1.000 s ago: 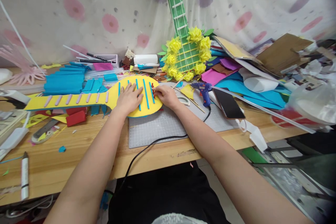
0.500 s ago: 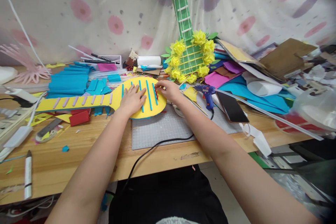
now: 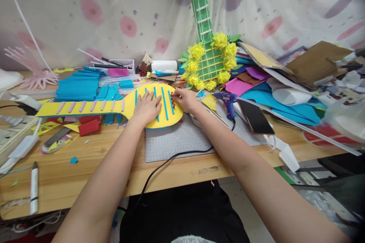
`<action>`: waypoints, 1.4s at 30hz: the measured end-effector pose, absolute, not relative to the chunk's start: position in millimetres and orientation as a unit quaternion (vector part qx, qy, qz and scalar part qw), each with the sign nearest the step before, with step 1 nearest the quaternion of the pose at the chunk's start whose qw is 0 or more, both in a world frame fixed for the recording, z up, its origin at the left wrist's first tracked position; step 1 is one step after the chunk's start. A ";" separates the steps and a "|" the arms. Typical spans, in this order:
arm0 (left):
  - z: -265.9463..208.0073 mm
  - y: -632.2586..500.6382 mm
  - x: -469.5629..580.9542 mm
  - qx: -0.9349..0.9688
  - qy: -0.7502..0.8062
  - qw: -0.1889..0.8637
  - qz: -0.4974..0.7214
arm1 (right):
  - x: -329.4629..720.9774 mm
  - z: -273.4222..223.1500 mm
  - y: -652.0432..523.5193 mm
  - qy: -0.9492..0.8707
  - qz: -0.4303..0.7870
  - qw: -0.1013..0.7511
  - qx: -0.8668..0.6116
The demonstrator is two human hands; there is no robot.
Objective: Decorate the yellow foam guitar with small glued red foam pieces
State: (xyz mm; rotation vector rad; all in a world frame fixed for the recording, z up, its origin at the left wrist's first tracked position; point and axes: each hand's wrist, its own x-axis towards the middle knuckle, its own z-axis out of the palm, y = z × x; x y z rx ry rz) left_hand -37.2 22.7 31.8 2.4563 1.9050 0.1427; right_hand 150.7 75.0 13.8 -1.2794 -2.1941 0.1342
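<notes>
Yellow, guitar-shaped board (image 3: 162,121) lies face up on the worktable (image 3: 99,171), its rounded end over the upper part of a grey cutting mat (image 3: 176,144) and its neck extending left above loose red scraps (image 3: 89,127). Left hand (image 3: 146,108): fingers spread, pressed flat across the rounded end, grasping nothing. Right hand (image 3: 184,99): thumb and fingertips drawn together at small red pieces (image 3: 173,101) beside the rightmost of the blue strips (image 3: 165,103); whether a piece is pinched cannot be told. Hazards, in the inspector's judgement: the red pieces are small and closely set, so a slip of the fingertips could knock one crooked or detach it if its bond is weak. Uneven pressure from the left palm could rock the board, should the neck be poorly supported by the scraps. A glue gun (image 3: 228,102) lies near the right hand, nozzle towards it; were it hot, a backward sweep could burn the wrist. Its black cord (image 3: 171,158) passes beneath the right forearm and over the table's front edge, where a snag could drag the gun.
</notes>
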 end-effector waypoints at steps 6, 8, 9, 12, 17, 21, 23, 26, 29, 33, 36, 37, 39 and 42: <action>30.8 24.2 -37.4 0.788 0.613 0.019 0.047 | 151.3 9.2 75.3 -0.823 0.050 0.306 -0.477; 31.1 24.3 -37.1 0.788 0.614 0.020 0.047 | 151.1 7.7 76.2 -0.824 0.046 0.307 -0.474; 31.5 24.2 -36.9 0.787 0.615 0.020 0.047 | 151.0 7.4 76.5 -0.825 0.044 0.307 -0.473; 32.8 23.6 -36.6 0.788 0.614 0.021 0.045 | 151.1 9.0 76.4 -0.826 0.043 0.305 -0.472; 32.9 23.0 -39.0 0.789 0.612 0.023 0.050 | 157.2 18.7 74.7 -0.807 0.113 0.334 -0.474; 32.2 22.6 -40.4 0.789 0.612 0.026 0.052 | 161.7 24.8 80.8 -0.774 0.157 0.384 -0.478; 32.5 22.4 -40.3 0.788 0.613 0.027 0.054 | 161.1 25.6 85.9 -0.783 0.156 0.377 -0.470; 33.0 22.0 -40.0 0.788 0.613 0.028 0.053 | 158.0 24.1 92.5 -0.800 0.151 0.352 -0.462; 33.4 21.7 -39.7 0.787 0.614 0.028 0.050 | 155.3 22.1 95.8 -0.809 0.150 0.331 -0.463; 34.2 20.7 -39.1 0.786 0.616 0.032 0.049 | 153.5 22.8 95.7 -0.814 0.154 0.313 -0.465; 34.4 20.4 -38.9 0.785 0.617 0.036 0.052 | 153.4 25.1 95.5 -0.817 0.151 0.305 -0.466; 34.3 20.5 -39.0 0.785 0.617 0.037 0.052 | 153.6 25.9 95.7 -0.821 0.146 0.300 -0.464; 34.0 20.6 -39.2 0.785 0.616 0.037 0.052 | 154.3 27.2 96.6 -0.833 0.125 0.285 -0.457; 33.6 20.6 -39.5 0.786 0.615 0.035 0.055 | 155.0 27.7 98.5 -0.854 0.073 0.258 -0.446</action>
